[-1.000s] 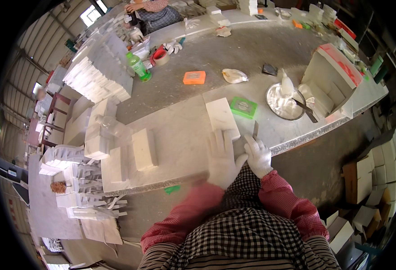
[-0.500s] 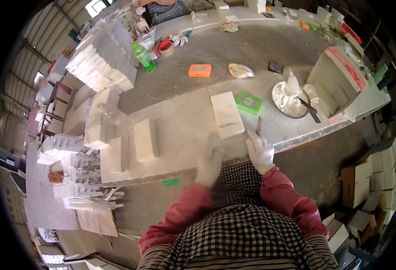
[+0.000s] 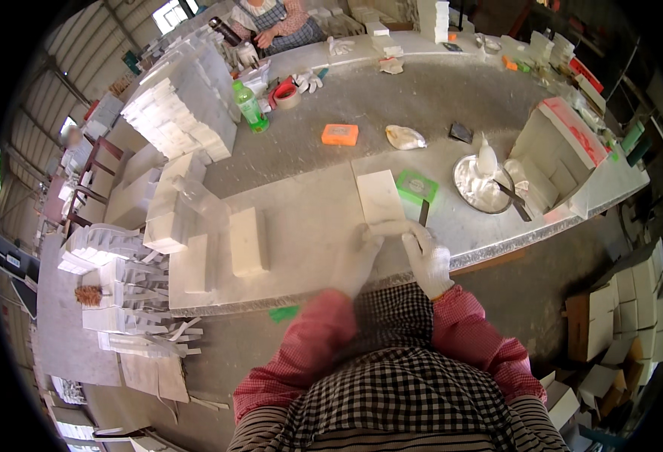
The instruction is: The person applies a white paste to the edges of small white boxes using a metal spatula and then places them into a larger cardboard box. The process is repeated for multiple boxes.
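Both my hands wear white knitted gloves and meet at the near end of a white marble-patterned tile (image 3: 380,194) lying on the worktop. My left hand (image 3: 362,260) is at the tile's near left corner, its fingers partly smeared by motion. My right hand (image 3: 428,260) is closed around a thin dark scraper blade (image 3: 424,212), which points up and away beside the tile. The gloved fingers cover the tile's near end. Just right of the tile's far end lies a green box (image 3: 417,186). Farther right, a round metal bowl (image 3: 463,197) holds white paste and a dark-handled spatula (image 3: 518,206).
White blocks (image 3: 249,241) stand on the left of the stone worktop (image 3: 309,203), behind them a tall tile stack (image 3: 177,120). A green bottle (image 3: 250,107), an orange box (image 3: 340,135) and an open carton (image 3: 565,151) lie beyond. Another person (image 3: 279,26) sits across the table.
My left hand has moved up to the tile's near end, and my right hand has come in beside it with the blade. The view has shifted slightly, showing more of the person opposite.
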Available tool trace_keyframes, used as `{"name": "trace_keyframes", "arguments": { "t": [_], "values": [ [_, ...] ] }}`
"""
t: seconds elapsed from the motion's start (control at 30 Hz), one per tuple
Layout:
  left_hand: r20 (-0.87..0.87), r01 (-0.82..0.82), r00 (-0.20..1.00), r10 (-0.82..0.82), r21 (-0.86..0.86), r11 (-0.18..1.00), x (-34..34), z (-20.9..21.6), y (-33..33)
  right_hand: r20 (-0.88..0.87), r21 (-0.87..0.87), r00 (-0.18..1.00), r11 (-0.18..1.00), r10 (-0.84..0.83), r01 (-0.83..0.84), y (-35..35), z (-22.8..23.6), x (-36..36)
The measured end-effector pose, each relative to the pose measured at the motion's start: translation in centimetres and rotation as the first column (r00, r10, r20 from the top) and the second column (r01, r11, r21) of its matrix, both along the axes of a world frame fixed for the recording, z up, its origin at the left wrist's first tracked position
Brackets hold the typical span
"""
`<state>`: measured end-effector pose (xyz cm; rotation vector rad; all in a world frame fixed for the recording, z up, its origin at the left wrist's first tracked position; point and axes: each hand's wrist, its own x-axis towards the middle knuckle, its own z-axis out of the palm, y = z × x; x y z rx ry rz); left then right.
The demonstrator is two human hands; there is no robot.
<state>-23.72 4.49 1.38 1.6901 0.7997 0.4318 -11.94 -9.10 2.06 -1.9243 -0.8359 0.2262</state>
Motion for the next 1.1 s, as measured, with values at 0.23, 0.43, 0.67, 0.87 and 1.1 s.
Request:
{"name": "trace_keyframes", "arguments": {
  "t": [0.23, 0.43, 0.67, 0.87, 1.1],
  "values": [
    [-0.095, -0.009, 0.995, 0.013, 0.041, 0.999, 0.5, 3.9, -0.2, -0.082, 0.115, 0.996, 0.993, 0.018, -0.009, 0.2, 0.1, -0.7],
    [-0.097, -0.138, 0.982, 0.164, 0.235, 0.962, 1.2, 1.9, 0.8, -0.042, 0.075, 0.999, 0.997, 0.027, -0.024, 0.0, 1.0, -1.5],
    [0.057, -0.189, 0.982, 0.183, 0.153, 0.97, 3.2, 2.6, 0.0, -0.056, 0.134, 0.998, 0.99, 0.038, -0.03, -0.5, -0.7, -0.9],
    [0.189, -0.12, 0.957, 0.218, -0.427, 0.896, 1.6, 2.6, 0.5, 0.032, 0.036, 0.999, 0.999, -0.035, 0.034, -1.4, -2.5, 1.0],
    [0.315, -0.175, 0.9, 0.302, -0.372, 0.912, -2.7, 3.8, 0.1, 0.288, -0.115, 0.957, 0.99, -0.04, 0.076, -1.2, -4.4, 1.9]
  ]
}}
